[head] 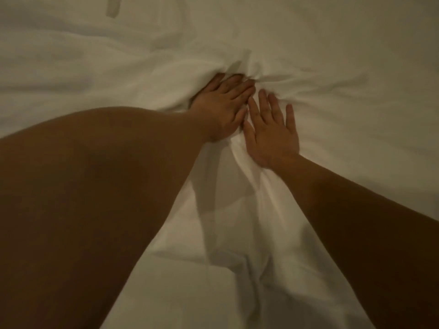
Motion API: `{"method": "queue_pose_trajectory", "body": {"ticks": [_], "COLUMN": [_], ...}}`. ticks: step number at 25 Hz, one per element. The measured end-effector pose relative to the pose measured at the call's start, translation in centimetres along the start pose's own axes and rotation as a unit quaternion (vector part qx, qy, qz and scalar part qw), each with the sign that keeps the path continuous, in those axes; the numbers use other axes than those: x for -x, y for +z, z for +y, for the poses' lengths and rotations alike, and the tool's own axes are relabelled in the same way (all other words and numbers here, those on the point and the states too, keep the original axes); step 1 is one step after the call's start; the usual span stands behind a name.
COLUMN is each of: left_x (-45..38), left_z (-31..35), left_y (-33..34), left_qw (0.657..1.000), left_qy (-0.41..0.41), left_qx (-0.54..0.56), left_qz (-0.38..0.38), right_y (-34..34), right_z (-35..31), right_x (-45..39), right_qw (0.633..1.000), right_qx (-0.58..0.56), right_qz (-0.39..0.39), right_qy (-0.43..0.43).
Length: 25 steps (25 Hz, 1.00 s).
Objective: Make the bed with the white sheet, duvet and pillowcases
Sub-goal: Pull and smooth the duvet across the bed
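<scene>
Now | left hand point(224, 106) fingertips under bunched sheet point(240, 67) | right hand point(270, 136) flat atop

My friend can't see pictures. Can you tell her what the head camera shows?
Two bare hands press flat on rumpled white bedding, side by side with straight fingers. The left hand has its fingertips at a bunched fold where creases meet, and the right hand lies just beside it. Both bare forearms reach in from the bottom of the view, and white fabric fills the rest.
</scene>
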State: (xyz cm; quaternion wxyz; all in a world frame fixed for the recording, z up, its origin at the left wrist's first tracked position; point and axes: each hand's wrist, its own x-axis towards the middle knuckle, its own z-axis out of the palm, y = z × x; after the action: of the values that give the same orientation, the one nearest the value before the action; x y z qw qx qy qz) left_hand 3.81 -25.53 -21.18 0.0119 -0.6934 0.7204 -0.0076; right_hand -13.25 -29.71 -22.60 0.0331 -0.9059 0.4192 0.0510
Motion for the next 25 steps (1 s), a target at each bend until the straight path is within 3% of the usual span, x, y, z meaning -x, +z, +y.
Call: {"method": "queue_pose_trajectory", "body": {"ticks": [2,5,8,12,15,17,19,22,23,25], "left_x": [-1.5,-2.7,-2.1,-1.7,-0.9,1.1,4.2,10.0,12.2,16.5], "left_z": [-1.5,-5.7,-8.7,-8.3,-8.2,-7.7,-7.0,-6.8,-7.1,-7.8], "left_y": [0.3,0.3,1.0,2.2,1.5,1.2,0.9,0.4,0.1,-0.7], "left_qw": [1.0,0.995,0.98,0.978,0.977,0.978,0.983,0.992,0.992,0.988], "left_qy": [0.005,-0.087,-0.177,-0.193,-0.192,-0.19,-0.163,-0.113,-0.114,-0.139], "left_qx": [-0.008,0.015,0.043,0.051,0.076,0.082,0.075,0.027,0.013,-0.008], "left_qz": [-0.009,-0.051,-0.083,-0.065,-0.052,-0.035,-0.035,-0.043,-0.049,-0.062], "right_y": [0.7,1.1,1.7,1.8,1.3,0.3,-0.9,-0.3,0.4,1.3], "right_z": [1.8,5.1,6.0,5.6,2.9,-2.4,-9.0,-13.8,-12.9,-9.0], "right_x": [-1.6,-3.8,-4.4,-4.9,-5.1,-4.4,-1.2,7.7,9.8,12.4], "right_qw": [0.999,0.991,0.99,0.989,0.974,0.955,0.964,0.993,0.993,0.998], "right_qx": [0.007,-0.02,-0.013,-0.005,-0.07,-0.145,-0.192,-0.115,-0.098,-0.053], "right_qz": [0.028,0.031,0.014,-0.012,-0.005,-0.019,-0.035,-0.003,-0.005,-0.024], "right_qy": [0.038,0.13,0.143,0.145,0.215,0.257,0.181,-0.034,-0.067,-0.037]}}
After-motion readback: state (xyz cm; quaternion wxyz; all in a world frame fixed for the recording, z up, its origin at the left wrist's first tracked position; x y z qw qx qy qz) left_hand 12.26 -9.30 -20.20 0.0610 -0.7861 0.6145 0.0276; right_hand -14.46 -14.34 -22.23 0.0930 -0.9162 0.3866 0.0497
